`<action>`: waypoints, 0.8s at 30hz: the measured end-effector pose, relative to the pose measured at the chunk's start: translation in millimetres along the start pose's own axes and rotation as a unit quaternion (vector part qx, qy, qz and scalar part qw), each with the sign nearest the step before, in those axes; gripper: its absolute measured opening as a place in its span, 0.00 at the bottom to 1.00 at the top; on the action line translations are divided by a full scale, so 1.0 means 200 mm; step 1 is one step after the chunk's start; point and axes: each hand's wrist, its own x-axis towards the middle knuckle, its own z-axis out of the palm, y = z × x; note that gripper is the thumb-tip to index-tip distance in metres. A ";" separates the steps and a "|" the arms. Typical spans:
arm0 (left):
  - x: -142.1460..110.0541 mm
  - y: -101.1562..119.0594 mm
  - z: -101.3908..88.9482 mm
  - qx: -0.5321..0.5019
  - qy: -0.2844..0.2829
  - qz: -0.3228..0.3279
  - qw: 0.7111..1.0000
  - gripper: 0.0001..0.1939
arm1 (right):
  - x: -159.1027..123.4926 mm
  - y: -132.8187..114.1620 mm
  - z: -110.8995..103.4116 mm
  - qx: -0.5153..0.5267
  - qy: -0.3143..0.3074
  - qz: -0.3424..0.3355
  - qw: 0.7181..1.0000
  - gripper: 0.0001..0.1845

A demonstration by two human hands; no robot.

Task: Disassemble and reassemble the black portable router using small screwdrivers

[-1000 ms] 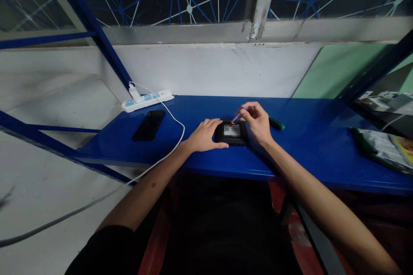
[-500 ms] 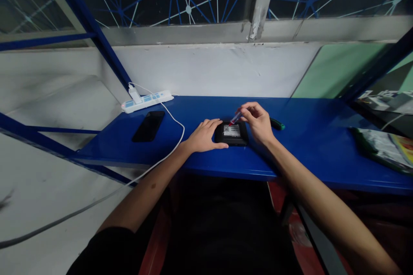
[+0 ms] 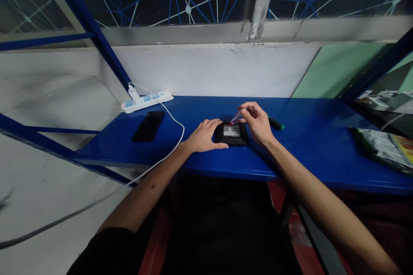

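A flat black box [image 3: 238, 141] with a white printed label [image 3: 234, 131] lies on the blue table. My left hand [image 3: 204, 135] grips its left side, thumb along the near edge and fingers at the far left corner. In my right hand [image 3: 257, 122] is a slim pen [image 3: 237, 117] with a see-through barrel, pinched between thumb and fingers. Its red tip points down and left at the label; whether it touches I cannot tell. Just right of that hand lies a black-and-green handle [image 3: 276, 123], partly hidden behind the fingers.
A black phone [image 3: 148, 126] lies at the table's left. Behind it a white power strip [image 3: 147, 102] holds a plug, and a white cable [image 3: 176, 118] runs over my left forearm. A shiny packet [image 3: 380, 148] lies on the right. Blue frame posts [image 3: 111, 58] flank the table.
Both hands keep nearly the same place. The pen's tilt in my right hand shifts slightly, its red tip staying over the label. The black box has not visibly moved.
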 end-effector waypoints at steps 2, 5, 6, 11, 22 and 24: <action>0.00 0.00 0.00 0.001 -0.001 0.000 1.000 0.50 | 0.00 0.00 -0.01 0.003 -0.001 0.001 1.000 0.13; 0.00 0.00 0.00 0.001 -0.002 0.000 1.000 0.50 | 0.00 0.00 -0.01 -0.002 -0.018 0.008 1.000 0.15; 0.00 0.00 0.00 0.001 -0.002 0.000 1.000 0.50 | 0.00 -0.01 -0.01 -0.003 -0.026 0.012 1.000 0.15; 0.00 0.00 0.00 0.000 -0.002 0.000 1.000 0.50 | -0.01 -0.01 0.00 -0.001 -0.029 0.013 1.000 0.13; 0.00 0.00 0.00 -0.003 -0.001 0.000 1.000 0.49 | 0.00 0.01 -0.01 0.007 -0.033 0.018 0.999 0.14; 0.00 0.00 0.00 -0.004 -0.003 -0.001 1.000 0.50 | 0.00 0.01 -0.01 0.009 -0.023 0.014 1.000 0.13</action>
